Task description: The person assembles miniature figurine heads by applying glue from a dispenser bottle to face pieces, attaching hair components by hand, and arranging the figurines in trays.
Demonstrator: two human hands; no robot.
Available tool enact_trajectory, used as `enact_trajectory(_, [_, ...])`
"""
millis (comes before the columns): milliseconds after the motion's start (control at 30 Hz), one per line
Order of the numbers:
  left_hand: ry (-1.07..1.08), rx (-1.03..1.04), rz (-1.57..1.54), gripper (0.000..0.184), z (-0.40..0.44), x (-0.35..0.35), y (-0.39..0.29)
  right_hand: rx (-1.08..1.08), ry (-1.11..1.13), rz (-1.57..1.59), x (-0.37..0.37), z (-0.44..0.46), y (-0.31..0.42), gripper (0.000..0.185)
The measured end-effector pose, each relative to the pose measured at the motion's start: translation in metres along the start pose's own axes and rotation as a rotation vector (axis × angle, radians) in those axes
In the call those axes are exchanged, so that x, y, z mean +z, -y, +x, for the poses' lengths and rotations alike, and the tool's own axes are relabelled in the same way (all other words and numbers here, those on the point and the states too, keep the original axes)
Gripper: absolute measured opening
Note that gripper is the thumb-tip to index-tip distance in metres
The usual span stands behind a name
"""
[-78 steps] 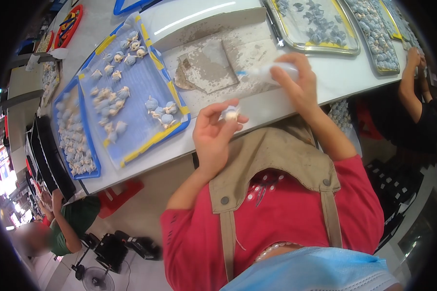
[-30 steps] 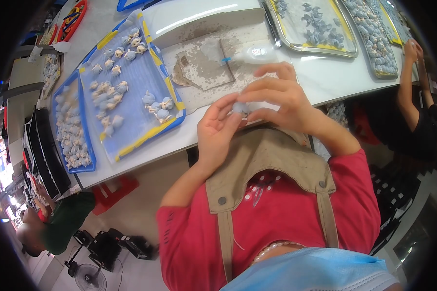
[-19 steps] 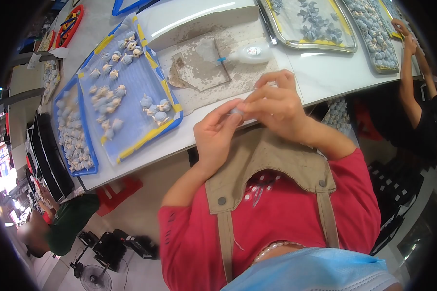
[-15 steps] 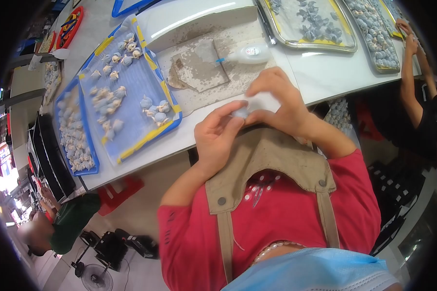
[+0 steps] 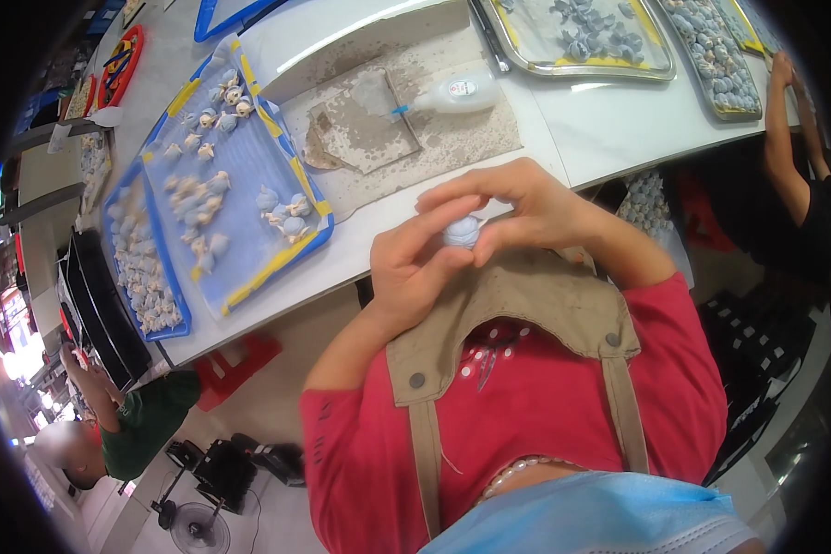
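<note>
A small pale blue rounded piece (image 5: 462,232) is held between my two hands, in front of the apron at the table's near edge. My left hand (image 5: 415,260) grips it from the left with thumb and fingers. From the right, my right hand (image 5: 529,210) curves round it, its thumb and fingertips at the piece. Beyond my hands a white squeeze bottle (image 5: 460,93) with a blue tip lies on a stained board (image 5: 489,138). To the left, a blue tray (image 5: 321,231) lined with film and yellow tape holds several small blue and cream pieces.
A second blue tray (image 5: 183,323) full of pieces stands at the far left. Metal trays (image 5: 600,72) with blue pieces are at the back right. A co-worker's arms (image 5: 785,157) reach in at the right edge; another person (image 5: 134,429) is at the lower left.
The bottle has gone from my right hand onto the board. My right hand has come to the piece beside my left hand. The view has shifted slightly.
</note>
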State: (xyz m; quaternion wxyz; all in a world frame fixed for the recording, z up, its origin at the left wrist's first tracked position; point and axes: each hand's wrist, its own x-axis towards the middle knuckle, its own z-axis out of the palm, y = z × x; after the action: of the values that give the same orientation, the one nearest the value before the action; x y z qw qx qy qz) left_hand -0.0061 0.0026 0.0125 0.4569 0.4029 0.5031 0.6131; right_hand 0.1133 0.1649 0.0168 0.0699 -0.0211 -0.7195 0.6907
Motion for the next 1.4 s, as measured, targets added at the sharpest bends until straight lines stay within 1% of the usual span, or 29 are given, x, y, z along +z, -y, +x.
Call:
enact_trajectory(100, [-0.002, 0.044, -0.078, 0.036, 0.0, -0.001, 0.0, 0.099, 0.048, -0.004, -0.003, 0.0, 0.009, 0.055])
enact_trajectory(200, [-0.012, 0.047, 0.105, 0.032, -0.004, -0.005, 0.001, 0.106, 0.042, 0.045, 0.001, 0.001, 0.008, 0.053])
enact_trajectory(300, [-0.031, 0.093, 0.139, 0.029, -0.004, -0.004, -0.001, 0.045, 0.036, 0.097, 0.004, 0.002, 0.005, 0.053])
enact_trajectory(500, [-0.022, 0.11, 0.171, 0.027, -0.006, -0.007, -0.003, 0.036, 0.07, 0.046, 0.002, 0.005, 0.005, 0.049])
enact_trajectory(600, [-0.014, 0.11, 0.183, 0.026, -0.005, -0.007, -0.004, 0.041, 0.057, 0.089, 0.003, 0.005, 0.005, 0.044])
enact_trajectory(700, [-0.025, 0.053, 0.194, 0.026, -0.006, -0.006, -0.009, 0.03, 0.036, 0.116, 0.006, 0.004, -0.001, 0.042])
enact_trajectory(800, [-0.055, -0.005, 0.147, 0.025, -0.006, -0.011, -0.005, 0.062, 0.022, 0.092, 0.01, 0.005, -0.003, 0.044])
enact_trajectory(900, [-0.195, 0.13, 0.435, 0.026, -0.006, -0.03, -0.011, -0.065, -0.103, -0.045, 0.016, 0.012, -0.005, 0.05])
enact_trajectory(967, [-0.542, 0.266, 0.716, 0.029, -0.004, -0.061, -0.008, -0.044, -0.107, -0.033, 0.01, 0.011, -0.004, 0.057])
enact_trajectory(1000, [-0.643, 0.127, 0.79, 0.029, -0.001, -0.078, -0.016, -0.032, -0.109, -0.026, 0.008, 0.01, -0.004, 0.061])
enact_trajectory(1033, [-0.743, -0.017, 0.858, 0.03, 0.003, -0.093, -0.024, -0.006, -0.143, -0.001, 0.008, 0.009, -0.005, 0.053])
enact_trajectory(1133, [-0.692, 0.024, 0.97, 0.032, 0.013, -0.138, -0.007, -0.017, -0.204, -0.04, 0.007, 0.009, -0.003, 0.042])
enact_trajectory(1233, [-0.632, 0.025, 0.799, 0.031, 0.011, -0.135, -0.004, -0.035, -0.286, -0.091, 0.005, 0.005, -0.003, 0.034])
enact_trajectory(1333, [-0.654, -0.014, 1.203, 0.028, 0.014, -0.147, -0.022, 0.061, -0.394, -0.231, -0.005, 0.001, -0.002, 0.026])
enact_trajectory(1367, [-0.683, -0.021, 1.415, 0.027, 0.014, -0.156, -0.026, 0.008, -0.505, -0.379, -0.008, 0.005, -0.003, 0.022])
enact_trajectory(1400, [-0.707, -0.023, 1.626, 0.027, 0.016, -0.168, -0.03, -0.064, -0.551, -0.554, -0.013, 0.011, -0.006, 0.019])
